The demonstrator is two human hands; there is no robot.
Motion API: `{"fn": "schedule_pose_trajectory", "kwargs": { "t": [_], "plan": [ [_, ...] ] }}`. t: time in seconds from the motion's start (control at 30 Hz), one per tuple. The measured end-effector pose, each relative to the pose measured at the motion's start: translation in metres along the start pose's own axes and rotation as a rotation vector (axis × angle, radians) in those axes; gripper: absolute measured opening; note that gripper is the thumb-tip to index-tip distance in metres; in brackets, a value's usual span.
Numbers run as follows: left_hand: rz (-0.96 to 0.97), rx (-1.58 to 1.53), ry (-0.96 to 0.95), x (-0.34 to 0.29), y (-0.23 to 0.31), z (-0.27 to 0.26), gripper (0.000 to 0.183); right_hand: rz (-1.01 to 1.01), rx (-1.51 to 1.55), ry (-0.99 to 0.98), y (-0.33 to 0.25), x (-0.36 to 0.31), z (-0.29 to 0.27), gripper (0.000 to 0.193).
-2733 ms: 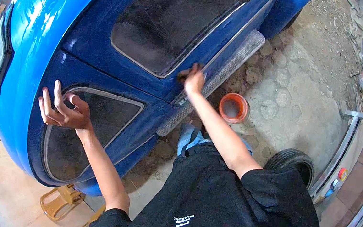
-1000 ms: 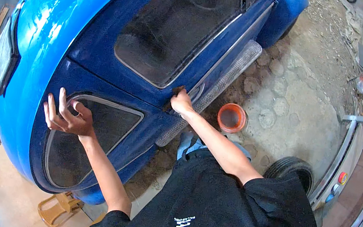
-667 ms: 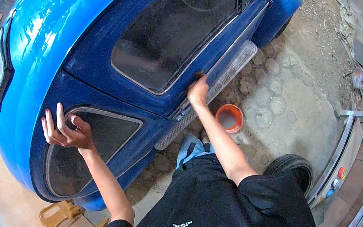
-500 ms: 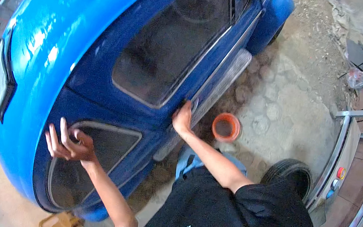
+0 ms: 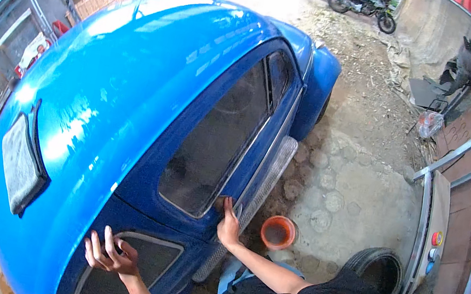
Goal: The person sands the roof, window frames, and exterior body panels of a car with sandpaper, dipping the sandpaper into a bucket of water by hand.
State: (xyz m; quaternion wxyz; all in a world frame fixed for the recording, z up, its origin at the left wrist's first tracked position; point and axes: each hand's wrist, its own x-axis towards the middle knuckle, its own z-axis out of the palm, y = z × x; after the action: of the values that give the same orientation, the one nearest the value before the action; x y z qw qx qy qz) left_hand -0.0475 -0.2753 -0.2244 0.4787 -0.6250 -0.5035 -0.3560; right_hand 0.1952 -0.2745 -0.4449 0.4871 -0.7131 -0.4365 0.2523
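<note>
Beside blue car (image 5: 131, 97), person leaning in. Left hand (image 5: 109, 254) resting on rear window (image 5: 124, 278) trim, fingers spreading, curled. Right hand (image 5: 228, 224) pressing door (image 5: 200, 204) lower edge, fingers together. Door judging heavy, stiff, paint slick; gripping best at edge. Orange bucket (image 5: 278, 232) standing near.

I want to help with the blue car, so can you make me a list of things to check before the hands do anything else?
1. Right hand is on the lower rear corner of the door, by the window edge: ok.
2. Left hand rests at the upper rim of the rear side window, fingers spread: ok.
3. Is the door latched or ajar: cannot tell.
4. Orange bucket stands on the ground close beside the running board: not ok, it is near the feet.
5. Tyre lies on the ground by the person's right side: not ok, easy to trip on.
</note>
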Motion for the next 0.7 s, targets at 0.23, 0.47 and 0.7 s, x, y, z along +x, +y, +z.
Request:
{"fn": "schedule_pose_trajectory", "kwargs": {
  "t": [0.23,0.47,0.7],
  "plan": [
    [-0.018,-0.056,0.007,0.001,0.003,0.0,0.033,0.139,-0.106,-0.191,-0.025,-0.029,0.01,0.051],
    [-0.034,-0.144,-0.019,-0.003,0.0,-0.002,0.03,0.211,-0.31,0.14,-0.025,0.014,0.016,0.048],
    [-0.103,-0.226,-0.012,-0.009,0.003,-0.002,0.028,0.335,-0.074,0.05,0.004,0.026,0.065,0.076]
  ]
}}
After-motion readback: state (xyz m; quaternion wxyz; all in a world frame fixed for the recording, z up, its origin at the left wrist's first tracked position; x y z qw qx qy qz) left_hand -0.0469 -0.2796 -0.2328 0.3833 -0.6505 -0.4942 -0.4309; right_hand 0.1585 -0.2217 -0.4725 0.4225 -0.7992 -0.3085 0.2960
